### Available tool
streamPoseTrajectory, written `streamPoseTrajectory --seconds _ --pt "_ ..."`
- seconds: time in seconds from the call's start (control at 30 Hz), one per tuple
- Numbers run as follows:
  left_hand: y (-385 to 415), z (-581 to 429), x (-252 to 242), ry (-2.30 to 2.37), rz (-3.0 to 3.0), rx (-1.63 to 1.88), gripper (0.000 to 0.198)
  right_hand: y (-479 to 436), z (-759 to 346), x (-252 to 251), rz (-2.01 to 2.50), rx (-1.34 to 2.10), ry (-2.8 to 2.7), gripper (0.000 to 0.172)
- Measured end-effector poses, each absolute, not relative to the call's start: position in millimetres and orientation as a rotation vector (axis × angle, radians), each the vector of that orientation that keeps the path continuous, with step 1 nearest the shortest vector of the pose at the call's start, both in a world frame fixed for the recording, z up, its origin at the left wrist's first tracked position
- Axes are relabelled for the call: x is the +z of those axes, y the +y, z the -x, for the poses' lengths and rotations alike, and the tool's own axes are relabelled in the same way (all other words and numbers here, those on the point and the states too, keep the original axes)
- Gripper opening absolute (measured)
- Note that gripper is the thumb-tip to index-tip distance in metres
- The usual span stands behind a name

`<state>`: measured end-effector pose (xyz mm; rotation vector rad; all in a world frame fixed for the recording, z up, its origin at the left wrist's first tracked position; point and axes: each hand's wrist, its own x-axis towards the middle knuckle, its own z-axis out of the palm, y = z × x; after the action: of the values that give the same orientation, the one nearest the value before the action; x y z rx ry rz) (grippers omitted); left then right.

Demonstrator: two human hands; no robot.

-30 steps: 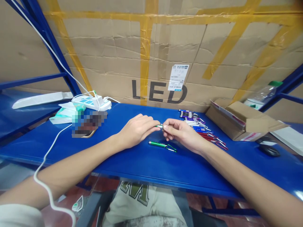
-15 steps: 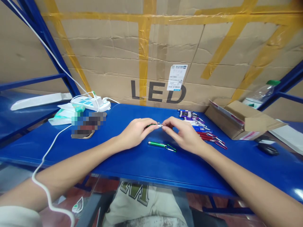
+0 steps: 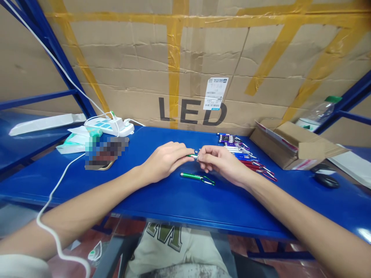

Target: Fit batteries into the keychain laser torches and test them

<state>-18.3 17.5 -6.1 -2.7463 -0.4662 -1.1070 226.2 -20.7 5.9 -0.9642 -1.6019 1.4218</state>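
Note:
In the head view my left hand (image 3: 166,162) is closed around a slim green keychain flashlight (image 3: 191,155), most of it hidden by the fingers. My right hand (image 3: 217,160) pinches the silver end of the same flashlight, thumb and forefinger pressed together and the other fingers curled below. Small round silver discs (image 3: 196,151) lie on the table just behind the fingertips. Another green flashlight (image 3: 191,176) with a green carabiner clip lies flat on the table in front of the hands.
On the blue table (image 3: 162,200), right of my hands, lie rows of purple, silver, blue and red flashlights (image 3: 252,166) with clips. Beyond them are an open cardboard box (image 3: 298,148) and a black mouse (image 3: 326,180). A power strip (image 3: 108,125) and a blurred-out phone-like object (image 3: 107,153) lie left.
My right hand has turned slightly, its lower fingers now curling into view under the thumb. The flashlight shows more green between the hands. The camera view has shifted slightly.

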Motion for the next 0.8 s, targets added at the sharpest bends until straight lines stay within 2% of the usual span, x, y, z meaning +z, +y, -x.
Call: streamPoseTrajectory --seconds 0.07,0.13,0.2,0.43,0.53,0.67,0.8 --pt "16.9 17.5 -5.7 -0.443 2.702 -1.116 0.028 -20.3 -226.7 8.1 0.943 1.626 -1.471 0.03" --pt "16.0 16.6 -5.4 -0.474 2.691 -1.11 0.029 -19.8 -226.9 8.3 0.925 1.679 -1.442 0.031" --pt "15.0 15.6 -5.0 -0.55 2.723 -1.104 0.031 -19.0 -226.3 6.4 0.935 1.529 -1.536 0.031" --pt "10.2 10.6 1.8 -0.991 3.089 -1.194 0.029 -20.5 -229.6 -0.8 0.975 0.46 -2.091 0.018" --pt "8.6 9.0 5.0 -1.231 3.244 -1.225 0.032 -22.3 -235.1 1.0 0.911 0.151 -2.248 0.015" --pt "9.2 8.6 3.5 -1.307 3.335 -1.257 0.034 -23.3 -237.5 2.0 0.861 0.0 -2.312 0.014" --pt "11.5 10.6 -1.3 -1.133 3.295 -1.253 0.031 -24.8 -234.3 1.4 0.902 0.158 -2.274 0.015"
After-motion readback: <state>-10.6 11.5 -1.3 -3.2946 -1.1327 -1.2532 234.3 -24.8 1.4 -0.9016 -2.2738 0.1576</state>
